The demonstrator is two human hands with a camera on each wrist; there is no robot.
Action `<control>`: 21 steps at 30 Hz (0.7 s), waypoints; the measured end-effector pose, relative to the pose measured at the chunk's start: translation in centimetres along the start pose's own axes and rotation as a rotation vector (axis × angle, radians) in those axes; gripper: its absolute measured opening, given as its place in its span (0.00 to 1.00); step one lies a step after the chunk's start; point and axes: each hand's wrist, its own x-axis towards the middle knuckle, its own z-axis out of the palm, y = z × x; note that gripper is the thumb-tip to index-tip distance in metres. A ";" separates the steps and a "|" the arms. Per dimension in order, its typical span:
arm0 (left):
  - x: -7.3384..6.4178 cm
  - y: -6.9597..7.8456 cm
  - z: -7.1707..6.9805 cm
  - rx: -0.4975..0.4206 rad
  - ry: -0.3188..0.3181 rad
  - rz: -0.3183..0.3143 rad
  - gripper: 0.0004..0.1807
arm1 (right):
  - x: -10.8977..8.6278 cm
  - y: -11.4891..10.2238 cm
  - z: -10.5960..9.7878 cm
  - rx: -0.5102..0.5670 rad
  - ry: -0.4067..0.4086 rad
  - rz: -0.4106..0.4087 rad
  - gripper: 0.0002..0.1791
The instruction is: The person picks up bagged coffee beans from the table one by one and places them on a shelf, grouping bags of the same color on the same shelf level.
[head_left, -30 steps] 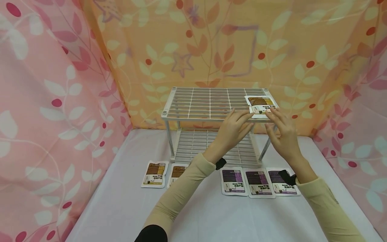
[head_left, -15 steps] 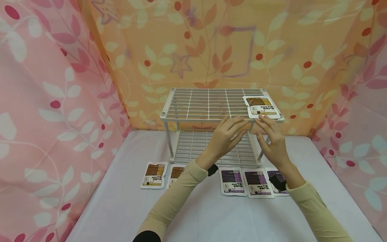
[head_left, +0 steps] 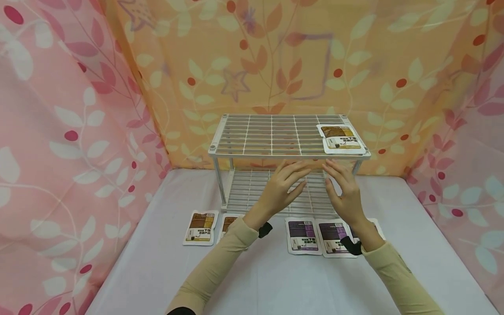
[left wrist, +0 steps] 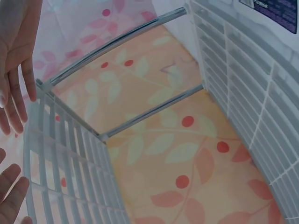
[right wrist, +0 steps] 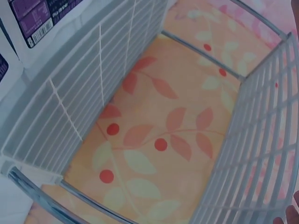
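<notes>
In the head view my left hand [head_left: 275, 189] hangs in front of the two-tier white wire rack [head_left: 260, 135], fingers spread and holding nothing. My right hand [head_left: 345, 194] faces it a little to the right, also with loosely straight fingers and nothing in them. Both sit just below the top shelf's front edge. A brown-and-white flat pouch [head_left: 341, 139] lies on the right end of that shelf. In the left wrist view, fingers of both hands show at the left edge beside the top shelf [left wrist: 70, 154]; only fingertips [right wrist: 292, 215] appear in the right wrist view.
On the white table [head_left: 252, 280], brown pouches [head_left: 201, 228] lie front left, one partly behind the left forearm. Purple pouches [head_left: 303, 236] lie front right, one mostly hidden by the right wrist. The lower shelf [head_left: 248, 190] stands behind them. Patterned cloth [head_left: 189, 57] surrounds the table.
Both hands have drawn back from the pouch on the top shelf, moving down and left toward me. The right fingers no longer overlap the pouch, which stays on the shelf.
</notes>
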 end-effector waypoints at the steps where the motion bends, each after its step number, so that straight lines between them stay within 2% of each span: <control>1: -0.3 -0.1 0.0 -0.006 -0.003 -0.005 0.21 | -0.2 0.0 0.2 0.001 -0.004 0.004 0.19; 11: -2.8 -0.8 -0.4 -0.012 -0.078 -0.071 0.22 | -1.7 0.3 1.7 0.060 -0.019 0.043 0.19; 21: -5.9 -1.6 -0.6 0.001 -0.179 -0.148 0.22 | -3.9 0.0 3.9 0.093 -0.121 0.115 0.23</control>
